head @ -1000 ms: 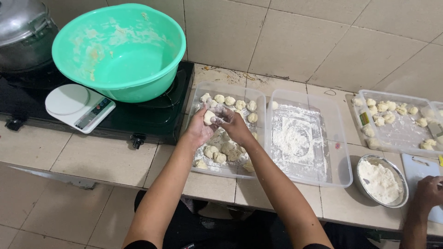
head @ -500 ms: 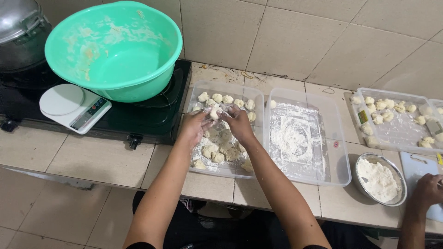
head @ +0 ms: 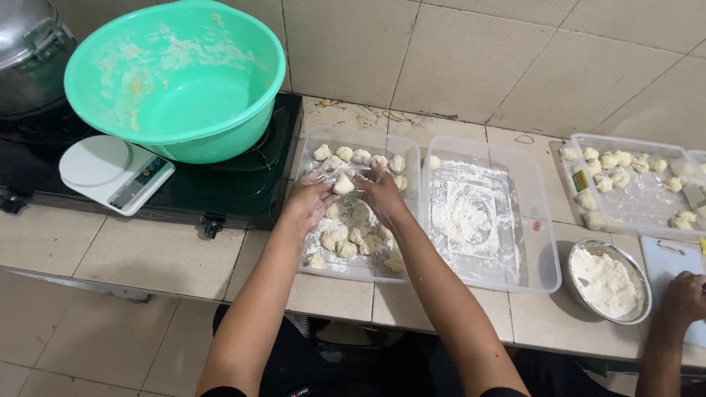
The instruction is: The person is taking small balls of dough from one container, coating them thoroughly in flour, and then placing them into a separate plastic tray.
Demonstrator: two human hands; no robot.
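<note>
Right between the two hands, a small lump of dough (head: 343,184) is held above the near-left clear tray (head: 309,151), over the middle of that tray's far half. It is pinched from both sides: the left hand (head: 309,202) lies to its left and slightly nearer the body, the right hand (head: 381,192) to its right, and the fingers (head: 323,176) of both are curled in and closed on the lump, so neither hand is nearer than the other. No long axis can be made out, since the lump is roundish. Both forearms are stretched forward from the bench edge and converge over the tray, wrists bent slightly inward, palms turned toward each other. Below and around the hands, other dough pieces (head: 346,242) lie on a floured tray floor, with a row along the far wall. Just beside it on the right, a second floured tray (head: 544,257) is set. At the right edge, another person's hand (head: 684,298) rests near a metal bowl of flour (head: 607,281).
</note>
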